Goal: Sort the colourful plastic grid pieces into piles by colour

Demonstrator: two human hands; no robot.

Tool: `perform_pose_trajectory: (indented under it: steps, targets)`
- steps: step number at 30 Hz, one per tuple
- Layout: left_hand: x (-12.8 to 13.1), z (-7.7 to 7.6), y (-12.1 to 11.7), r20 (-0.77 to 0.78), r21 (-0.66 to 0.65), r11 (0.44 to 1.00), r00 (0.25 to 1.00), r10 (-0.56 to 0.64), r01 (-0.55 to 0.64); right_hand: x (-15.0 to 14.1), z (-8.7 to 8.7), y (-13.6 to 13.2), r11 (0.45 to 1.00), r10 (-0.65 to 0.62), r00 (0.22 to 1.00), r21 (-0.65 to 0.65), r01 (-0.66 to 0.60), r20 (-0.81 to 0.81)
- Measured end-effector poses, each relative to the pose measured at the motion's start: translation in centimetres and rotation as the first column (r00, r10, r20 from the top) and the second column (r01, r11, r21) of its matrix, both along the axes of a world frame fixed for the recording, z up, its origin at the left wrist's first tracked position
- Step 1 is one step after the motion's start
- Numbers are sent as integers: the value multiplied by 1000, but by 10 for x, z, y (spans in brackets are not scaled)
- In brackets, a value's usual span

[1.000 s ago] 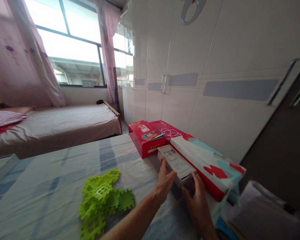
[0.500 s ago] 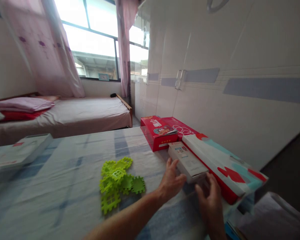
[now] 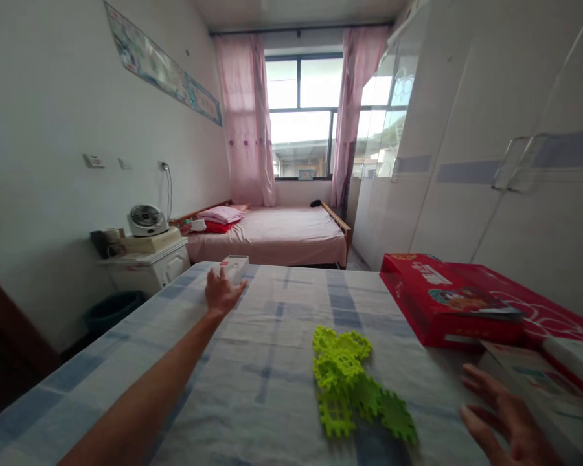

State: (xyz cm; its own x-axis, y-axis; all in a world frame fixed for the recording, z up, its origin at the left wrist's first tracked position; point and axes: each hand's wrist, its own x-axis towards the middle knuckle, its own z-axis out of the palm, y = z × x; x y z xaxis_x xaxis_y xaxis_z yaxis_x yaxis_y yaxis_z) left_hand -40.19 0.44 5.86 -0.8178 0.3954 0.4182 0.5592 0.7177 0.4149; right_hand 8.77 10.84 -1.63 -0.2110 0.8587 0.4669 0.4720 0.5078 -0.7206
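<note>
Stretched far across the table, my left hand (image 3: 220, 291) is at a flat white box (image 3: 236, 266) near the far left edge. Its fingers are spread, and whether they touch the box I cannot tell. On the right, my right hand (image 3: 508, 414) is open with fingers apart, beside a whitish carton (image 3: 547, 382); nothing is in it. Between the hands lies a loose pile of lime-green toothed plastic building pieces (image 3: 342, 369), some overlapping.
A red box (image 3: 442, 304) stands at the far right, with another red box (image 3: 548, 304) behind it. Blue-and-white cloth (image 3: 243, 349) covers the table. Beyond are a bed (image 3: 282, 226), a wardrobe (image 3: 447, 213) and a small fan (image 3: 148, 220) on a cabinet.
The view has swung left. My left hand has moved from the carton on the right to the white box at the far left. My right hand stays by the carton.
</note>
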Motion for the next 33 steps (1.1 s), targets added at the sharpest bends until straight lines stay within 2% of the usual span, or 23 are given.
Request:
perform_pose_trajectory:
  steps: [1, 3, 6, 8, 11, 13, 16, 18, 21, 25, 28, 33]
  targets:
    - [-18, 0, -2, 48, -33, 998, 997, 52, -51, -6, -3, 6, 1000, 11, 1000, -22, -11, -4]
    - [-45, -3, -2, 125, -83, 994, 988, 87, -77, -16, -10, 13, 999, 7, 1000, -48, -8, -14]
    - [-71, -8, 4, 189, -132, 990, 980, 64, -39, -23, -16, 14, 998, 18, 1000, -66, -17, 3]
    - [-84, -12, 8, 193, -198, 980, 980, 40, -1, -25, -13, 11, 997, 25, 999, -70, -23, 32]
    - [-97, -15, 13, 154, -264, 964, 988, 33, 9, -32, 2, 10, 996, 60, 992, -79, -52, 109]
    - [-100, -15, 13, 140, -275, 962, 989, 44, -4, -43, 18, 11, 989, 135, 975, -86, -122, 176]
    - [-97, -12, 12, 117, -294, 956, 992, 41, -5, -71, 39, 17, 953, 303, 911, -111, -282, 282]
    - [-91, -10, 12, 96, -300, 954, 994, 42, -11, -94, 46, 24, 914, 406, 845, -158, -374, 348]
    - [-72, -5, 15, 62, -300, 954, 998, 0, 19, -128, 46, 34, 862, 506, 752, -261, -434, 422]
    - [-15, 0, 19, 41, -253, 938, 972, -233, 236, -156, 41, 36, 807, 589, 654, -319, -496, 474]
    - [46, 1, 18, 26, -191, 887, 905, -424, 420, -156, 46, 20, 738, 660, 565, -286, -611, 496]
    - [142, -7, 15, 29, -97, 795, 800, -599, 598, -129, 64, -26, 614, 765, 490, -245, -750, 417]
